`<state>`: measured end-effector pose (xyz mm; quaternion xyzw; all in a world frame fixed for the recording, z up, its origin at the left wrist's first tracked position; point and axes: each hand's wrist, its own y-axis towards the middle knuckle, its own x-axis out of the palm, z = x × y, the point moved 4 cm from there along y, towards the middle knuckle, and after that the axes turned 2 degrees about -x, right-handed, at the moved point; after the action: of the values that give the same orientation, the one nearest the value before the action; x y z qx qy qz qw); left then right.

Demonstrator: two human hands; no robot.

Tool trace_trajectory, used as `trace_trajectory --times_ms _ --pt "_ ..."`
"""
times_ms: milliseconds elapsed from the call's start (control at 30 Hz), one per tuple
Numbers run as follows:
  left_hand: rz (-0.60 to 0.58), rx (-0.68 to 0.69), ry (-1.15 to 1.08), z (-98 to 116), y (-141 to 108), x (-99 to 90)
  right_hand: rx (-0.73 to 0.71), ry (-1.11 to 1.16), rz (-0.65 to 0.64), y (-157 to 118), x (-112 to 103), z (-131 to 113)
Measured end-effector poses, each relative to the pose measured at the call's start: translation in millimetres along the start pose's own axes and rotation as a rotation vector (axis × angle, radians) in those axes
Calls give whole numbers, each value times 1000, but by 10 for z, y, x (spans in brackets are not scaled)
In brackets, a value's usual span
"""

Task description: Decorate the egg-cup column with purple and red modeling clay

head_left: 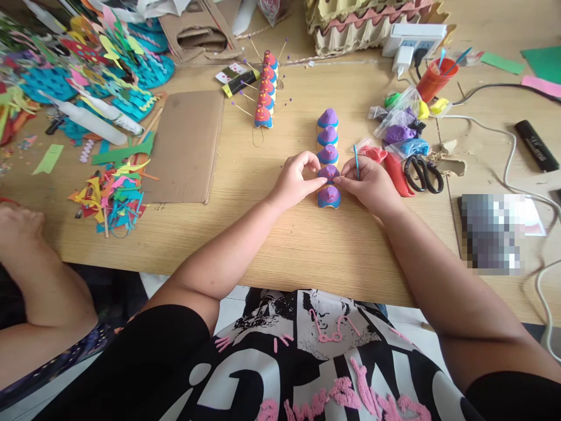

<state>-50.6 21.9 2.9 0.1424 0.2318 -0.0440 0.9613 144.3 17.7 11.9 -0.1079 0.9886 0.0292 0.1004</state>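
In the middle of the table lies a strip of egg carton [328, 155] with several humps, covered in purple clay on top and blue below. My left hand [294, 180] is curled at the strip's left side, its thumb against the second hump from the near end. From the right, my right hand [368, 182] pinches at the same hump, where small red bits show on the purple. A thin blue clay tool [356, 161] sticks up from between the right fingers. Whatever tiny piece may be between the right fingertips is too small to make out.
Behind stands a red-and-blue egg-carton caterpillar [267, 88] with pins. Cardboard [186, 146] and paper scraps [114, 196] lie left. Right are clay bags [401, 133], black scissors [423, 174], an orange cup [432, 82], a power strip [414, 38] and cables. Another person's arm [39, 275] rests at left.
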Motion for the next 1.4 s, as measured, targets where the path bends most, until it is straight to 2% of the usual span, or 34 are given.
trace_trajectory --times_ms 900,1133,1400 --pt "15 8 34 2 10 8 -43 -125 48 7 3 -17" --pt "18 -18 -53 -34 17 1 13 48 63 24 -70 21" --pt "33 15 24 -8 4 25 146 379 49 57 -137 13"
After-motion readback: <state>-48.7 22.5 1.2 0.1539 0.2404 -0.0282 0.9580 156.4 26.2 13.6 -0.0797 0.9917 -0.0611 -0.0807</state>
